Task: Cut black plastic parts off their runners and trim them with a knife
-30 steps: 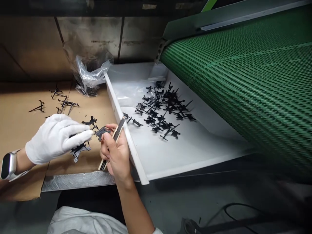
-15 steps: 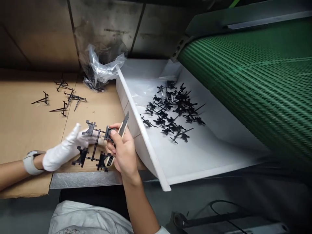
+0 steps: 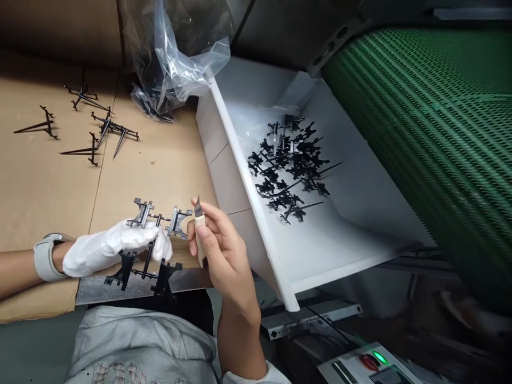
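Observation:
My left hand (image 3: pixel 114 244), in a white glove, is closed around the middle stem of a black plastic sprue (image 3: pixel 148 260). Winged black parts stick out from its runners, two above and two below. Just to the right, my bare right hand (image 3: pixel 226 248) grips a utility knife (image 3: pixel 199 228) with a pale handle, its short blade pointing up. The blade is close to the sprue's upper right part (image 3: pixel 177 220) but appears apart from it. Part of the stem is hidden by the gloved fingers.
Several bare black runners (image 3: pixel 107 127) lie on the cardboard (image 3: pixel 132 184). A clear plastic bag (image 3: pixel 180 64) sits behind. To the right, a white tray (image 3: pixel 256 213) holds a pile of black parts (image 3: pixel 288 160), beside a green mesh belt (image 3: pixel 424 138). A control box (image 3: pixel 362 365) stands lower right.
My right hand has let go of the sprue and moved right, turning the knife more upright. My left hand has closed on the sprue's stem. The view has shifted.

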The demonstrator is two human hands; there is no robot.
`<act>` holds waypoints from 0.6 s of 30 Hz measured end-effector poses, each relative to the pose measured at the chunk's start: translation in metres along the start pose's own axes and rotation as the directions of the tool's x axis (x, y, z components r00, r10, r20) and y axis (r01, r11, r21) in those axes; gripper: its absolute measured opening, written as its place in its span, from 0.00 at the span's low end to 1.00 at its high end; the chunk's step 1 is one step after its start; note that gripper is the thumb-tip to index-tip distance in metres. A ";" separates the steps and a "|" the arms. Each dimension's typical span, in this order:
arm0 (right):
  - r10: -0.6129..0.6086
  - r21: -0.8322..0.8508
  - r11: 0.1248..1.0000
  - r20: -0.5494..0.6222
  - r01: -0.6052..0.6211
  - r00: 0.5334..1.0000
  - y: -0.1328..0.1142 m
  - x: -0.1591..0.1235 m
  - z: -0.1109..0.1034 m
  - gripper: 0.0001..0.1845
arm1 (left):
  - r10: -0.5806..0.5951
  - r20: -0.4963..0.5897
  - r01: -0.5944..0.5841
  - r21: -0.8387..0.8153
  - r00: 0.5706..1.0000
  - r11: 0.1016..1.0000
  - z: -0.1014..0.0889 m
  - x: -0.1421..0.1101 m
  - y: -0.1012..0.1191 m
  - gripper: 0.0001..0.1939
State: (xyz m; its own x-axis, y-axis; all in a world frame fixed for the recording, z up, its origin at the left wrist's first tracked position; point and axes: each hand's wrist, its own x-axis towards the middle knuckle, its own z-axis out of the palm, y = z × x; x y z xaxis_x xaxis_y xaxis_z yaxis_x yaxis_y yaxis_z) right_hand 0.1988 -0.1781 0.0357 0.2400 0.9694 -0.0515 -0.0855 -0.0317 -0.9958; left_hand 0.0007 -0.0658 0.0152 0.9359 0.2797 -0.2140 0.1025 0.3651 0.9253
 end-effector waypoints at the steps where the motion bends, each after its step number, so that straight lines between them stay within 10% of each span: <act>1: -0.014 -0.015 1.000 0.004 0.014 1.000 -0.001 -0.002 -0.001 0.16 | 0.015 0.032 -0.014 -0.031 0.999 0.999 -0.001 0.000 0.000 0.27; 9: -0.304 -0.150 0.937 0.099 0.316 0.948 0.015 -0.008 -0.009 0.18 | -0.013 0.067 0.017 -0.054 0.998 0.998 -0.004 0.002 0.006 0.31; 18: -0.283 -0.037 0.957 0.115 0.289 0.952 0.021 -0.011 -0.005 0.15 | -0.014 0.146 -0.005 0.130 0.989 0.992 0.001 0.007 0.028 0.36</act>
State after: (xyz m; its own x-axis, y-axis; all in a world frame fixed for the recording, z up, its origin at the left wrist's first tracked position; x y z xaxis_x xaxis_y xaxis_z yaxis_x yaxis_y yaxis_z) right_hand 0.1996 -0.1910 0.0147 0.1410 0.9601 0.2416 0.0238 0.2407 -0.9703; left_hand 0.0104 -0.0542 0.0398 0.9735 0.1420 -0.1795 0.1410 0.2457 0.9590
